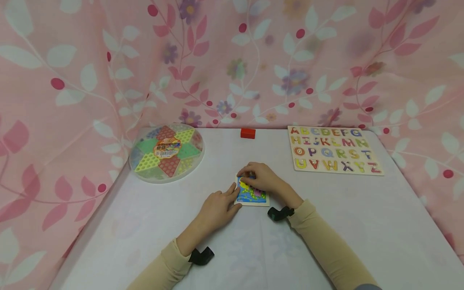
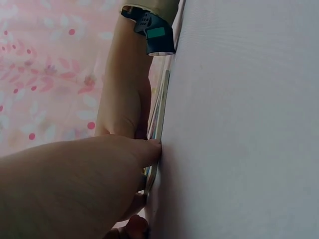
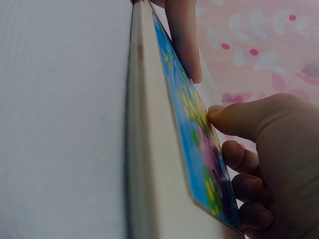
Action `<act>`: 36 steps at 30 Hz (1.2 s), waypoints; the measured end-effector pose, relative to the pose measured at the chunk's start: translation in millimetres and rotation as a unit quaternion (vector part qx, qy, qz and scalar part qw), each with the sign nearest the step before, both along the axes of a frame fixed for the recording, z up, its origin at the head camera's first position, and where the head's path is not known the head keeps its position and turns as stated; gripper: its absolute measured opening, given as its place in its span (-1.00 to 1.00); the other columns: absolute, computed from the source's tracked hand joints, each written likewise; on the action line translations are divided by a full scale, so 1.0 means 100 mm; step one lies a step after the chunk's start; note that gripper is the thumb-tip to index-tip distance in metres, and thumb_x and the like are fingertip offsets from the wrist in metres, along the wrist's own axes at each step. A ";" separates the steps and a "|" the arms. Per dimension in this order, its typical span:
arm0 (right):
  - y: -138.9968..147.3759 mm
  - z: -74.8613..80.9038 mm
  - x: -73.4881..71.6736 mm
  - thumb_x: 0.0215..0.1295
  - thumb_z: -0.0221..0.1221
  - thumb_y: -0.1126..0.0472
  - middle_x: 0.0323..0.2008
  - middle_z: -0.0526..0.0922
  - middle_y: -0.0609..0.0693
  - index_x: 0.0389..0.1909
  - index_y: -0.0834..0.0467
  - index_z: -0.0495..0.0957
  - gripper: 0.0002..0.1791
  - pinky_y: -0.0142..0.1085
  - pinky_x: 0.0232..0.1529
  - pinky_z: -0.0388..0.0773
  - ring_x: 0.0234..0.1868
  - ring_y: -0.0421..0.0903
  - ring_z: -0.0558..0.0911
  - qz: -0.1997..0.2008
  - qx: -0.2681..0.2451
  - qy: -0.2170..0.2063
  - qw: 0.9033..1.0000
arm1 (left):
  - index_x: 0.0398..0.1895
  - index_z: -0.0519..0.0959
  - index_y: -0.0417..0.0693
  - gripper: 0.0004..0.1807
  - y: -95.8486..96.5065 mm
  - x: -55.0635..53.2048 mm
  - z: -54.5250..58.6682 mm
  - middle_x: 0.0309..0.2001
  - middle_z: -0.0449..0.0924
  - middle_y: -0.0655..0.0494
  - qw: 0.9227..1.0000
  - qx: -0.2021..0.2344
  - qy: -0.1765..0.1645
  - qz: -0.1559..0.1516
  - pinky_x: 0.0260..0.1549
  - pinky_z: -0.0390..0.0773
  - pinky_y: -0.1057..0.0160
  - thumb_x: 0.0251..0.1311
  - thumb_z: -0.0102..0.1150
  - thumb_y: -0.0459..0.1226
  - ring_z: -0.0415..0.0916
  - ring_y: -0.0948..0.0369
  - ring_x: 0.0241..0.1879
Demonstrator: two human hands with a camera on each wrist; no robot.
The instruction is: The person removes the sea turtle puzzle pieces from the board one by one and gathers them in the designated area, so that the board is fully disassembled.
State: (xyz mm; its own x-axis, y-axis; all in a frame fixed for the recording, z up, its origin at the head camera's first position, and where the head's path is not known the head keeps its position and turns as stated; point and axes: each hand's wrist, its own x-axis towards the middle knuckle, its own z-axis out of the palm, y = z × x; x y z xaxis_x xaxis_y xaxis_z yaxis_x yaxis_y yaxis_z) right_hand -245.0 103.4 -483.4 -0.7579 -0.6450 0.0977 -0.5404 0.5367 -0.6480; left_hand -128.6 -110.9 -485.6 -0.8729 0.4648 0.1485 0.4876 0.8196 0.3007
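Note:
A small picture puzzle board (image 1: 253, 198) with a blue sea scene lies flat on the white table. My left hand (image 1: 218, 207) rests at its left side, fingers fairly straight and the thumb by the near corner. In the left wrist view that thumb (image 2: 152, 149) touches the board's edge. Over the upper part of the picture, my right hand (image 1: 264, 177) bends its fingers down. Its thumb tip touches the picture (image 3: 192, 129) in the right wrist view, with the other fingers curled behind. Whether it pinches a piece is hidden.
A round box of Chinese checkers (image 1: 167, 153) stands back left. At the back right lies a wooden alphabet board (image 1: 335, 150). A red block (image 1: 248, 133) sits near the far edge, before a pink floral curtain (image 1: 232, 60).

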 end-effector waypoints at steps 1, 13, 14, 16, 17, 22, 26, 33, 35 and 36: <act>0.00 0.00 0.00 0.44 0.36 0.15 -0.25 0.64 -0.17 0.02 0.01 0.79 -0.80 -0.30 -0.23 0.41 -0.30 -0.19 0.47 -0.001 0.000 0.001 1.000 | 0.43 0.56 -0.18 -0.40 0.00 0.00 0.00 0.44 0.51 -0.13 1.000 0.000 -0.001 -0.001 -0.17 0.61 -0.01 0.47 0.28 -0.03 0.68 -0.09 -0.22; -0.03 0.05 -0.01 0.43 0.37 0.12 -0.34 0.57 -0.16 -0.02 0.01 0.76 -0.83 -0.27 -0.21 0.40 -0.32 -0.18 0.47 0.002 0.019 0.019 1.000 | 0.44 0.56 -0.16 -0.40 0.01 0.00 0.03 0.46 0.49 -0.12 1.000 0.000 -0.017 0.002 -0.16 0.60 -0.01 0.48 0.26 -0.02 0.66 -0.08 -0.23; -0.04 0.05 -0.01 0.43 0.37 0.12 -0.34 0.57 -0.15 -0.03 0.00 0.76 -0.83 -0.27 -0.21 0.40 -0.32 -0.18 0.47 0.004 0.024 0.022 0.999 | 0.44 0.56 -0.16 -0.40 0.01 0.00 0.04 0.46 0.49 -0.12 1.000 -0.001 -0.017 0.002 -0.17 0.60 -0.01 0.48 0.26 -0.02 0.66 -0.08 -0.23; -0.05 0.06 -0.02 0.44 0.36 0.10 -0.36 0.55 -0.16 -0.04 -0.01 0.75 -0.85 -0.27 -0.22 0.41 -0.33 -0.19 0.47 0.008 0.031 0.027 0.999 | 0.43 0.56 -0.16 -0.40 0.00 0.00 0.03 0.45 0.50 -0.12 1.000 0.000 -0.017 0.001 -0.17 0.60 -0.01 0.48 0.27 -0.02 0.66 -0.09 -0.24; -0.06 0.07 -0.02 0.44 0.36 0.09 -0.37 0.54 -0.15 -0.06 -0.02 0.74 -0.86 -0.27 -0.23 0.41 -0.34 -0.19 0.47 0.010 0.032 0.030 0.999 | 0.43 0.56 -0.17 -0.40 0.00 0.00 0.03 0.45 0.50 -0.12 1.000 0.000 -0.016 0.001 -0.17 0.61 -0.01 0.48 0.27 -0.02 0.66 -0.09 -0.24; -0.07 0.08 -0.04 0.44 0.36 0.05 -0.40 0.52 -0.16 -0.09 -0.05 0.73 -0.88 -0.27 -0.24 0.41 -0.35 -0.20 0.47 0.015 0.040 0.030 0.999 | 0.42 0.57 -0.19 -0.41 0.00 0.01 0.02 0.43 0.52 -0.15 1.000 0.002 -0.012 0.000 -0.18 0.60 0.00 0.47 0.28 -0.05 0.66 -0.07 -0.25; -0.08 0.07 -0.05 0.41 0.37 0.00 -0.37 0.54 -0.17 -0.10 -0.09 0.71 -0.86 -0.26 -0.22 0.42 -0.33 -0.20 0.48 0.014 0.054 0.024 0.998 | 0.41 0.58 -0.20 -0.42 0.00 0.02 0.01 0.42 0.53 -0.14 1.000 -0.001 -0.009 0.002 -0.20 0.60 0.01 0.46 0.29 -0.06 0.65 -0.05 -0.28; -0.11 0.09 -0.03 0.37 0.37 -0.13 -0.31 0.56 -0.16 -0.09 -0.09 0.67 -0.74 -0.25 -0.20 0.42 -0.28 -0.17 0.49 0.019 0.078 0.029 0.996 | 0.43 0.56 -0.16 -0.40 0.01 0.03 0.03 0.44 0.52 -0.09 1.000 -0.007 -0.005 0.007 -0.24 0.58 0.04 0.48 0.26 -0.01 0.59 0.01 -0.36; -0.12 0.11 -0.03 0.37 0.37 -0.12 -0.32 0.55 -0.14 -0.10 -0.07 0.66 -0.74 -0.24 -0.22 0.41 -0.29 -0.16 0.49 0.020 0.079 0.024 0.996 | 0.43 0.56 -0.16 -0.40 0.01 0.02 0.03 0.44 0.51 -0.09 1.000 -0.007 -0.002 0.006 -0.24 0.57 0.05 0.48 0.26 -0.01 0.57 0.02 -0.38; -0.12 0.12 -0.04 0.37 0.37 -0.11 -0.32 0.55 -0.13 -0.10 -0.07 0.66 -0.75 -0.24 -0.23 0.40 -0.29 -0.16 0.48 0.020 0.080 0.020 0.996 | 0.43 0.56 -0.16 -0.40 0.01 0.02 0.04 0.44 0.51 -0.09 1.000 -0.006 -0.002 0.006 -0.24 0.57 0.05 0.48 0.26 -0.01 0.57 0.03 -0.39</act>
